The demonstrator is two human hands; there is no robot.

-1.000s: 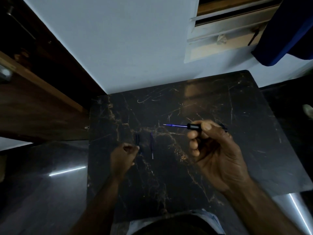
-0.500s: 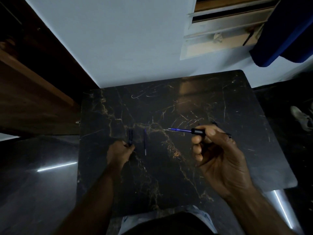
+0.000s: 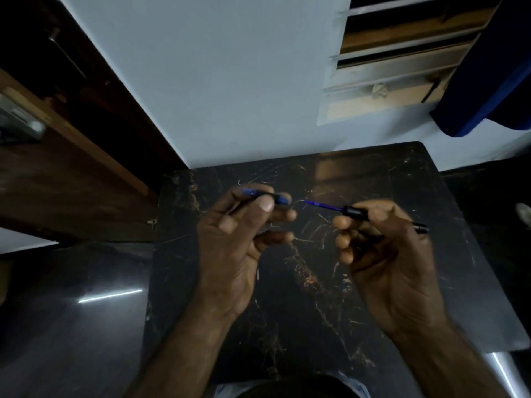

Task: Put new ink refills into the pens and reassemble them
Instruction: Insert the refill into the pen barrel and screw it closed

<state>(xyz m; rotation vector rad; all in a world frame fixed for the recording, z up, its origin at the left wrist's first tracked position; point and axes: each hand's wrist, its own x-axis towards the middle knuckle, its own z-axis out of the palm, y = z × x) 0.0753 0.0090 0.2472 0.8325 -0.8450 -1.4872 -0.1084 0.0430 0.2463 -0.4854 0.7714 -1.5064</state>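
Observation:
My right hand (image 3: 390, 254) grips a black pen half (image 3: 356, 213) with a thin blue ink refill (image 3: 323, 206) sticking out to the left; the pen's ribbed black end (image 3: 421, 227) shows past my knuckles. My left hand (image 3: 235, 242) is raised above the table and pinches the other pen piece (image 3: 267, 196), dark with blue showing at both ends, between thumb and fingers. The refill's tip points at the open end of that piece, a short gap apart. A small pale tip (image 3: 258, 273) of another part peeks out below my left hand.
The work surface is a small black marble table (image 3: 373, 297) with gold veins, pushed against a pale wall (image 3: 230, 81). A dark wooden door (image 3: 71, 168) stands at the left, a louvred window (image 3: 402, 53) and a blue curtain (image 3: 488, 81) at the upper right.
My left hand picked a pen piece up off the table and brought it up to the right, close to the refill tip. My right hand held the pen half almost still.

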